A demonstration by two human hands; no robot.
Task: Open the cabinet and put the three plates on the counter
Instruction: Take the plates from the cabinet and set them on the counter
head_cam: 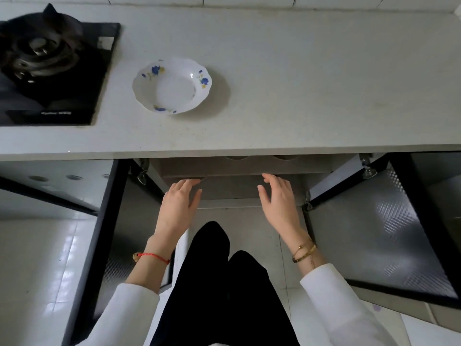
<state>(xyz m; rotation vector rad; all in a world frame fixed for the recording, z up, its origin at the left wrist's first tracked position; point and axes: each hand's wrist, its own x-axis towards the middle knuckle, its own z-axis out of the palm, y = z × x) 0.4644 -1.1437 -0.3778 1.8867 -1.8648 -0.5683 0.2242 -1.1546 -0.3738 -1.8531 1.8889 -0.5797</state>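
Below the edge of a pale grey counter (299,83), a cabinet (237,186) stands open, its two dark-framed doors swung out to either side: the left door (99,233) and the right door (389,233), whose inner face has a shiny embossed metal lining. The person's left hand (178,206) and right hand (278,196) both reach toward the cabinet opening, fingers spread and loosely extended, holding nothing. The fingertips sit near the shelf edge just under the counter; whether they touch it cannot be told. One white plate with blue flowers (172,86) rests on the counter, just right of a black gas stove (50,71). Two rounded shapes just under the counter edge may be more plates, but they are too dim to tell. A red string bracelet (152,257) circles the left wrist, gold bangles (304,252) the right, and both arms wear white sleeves.
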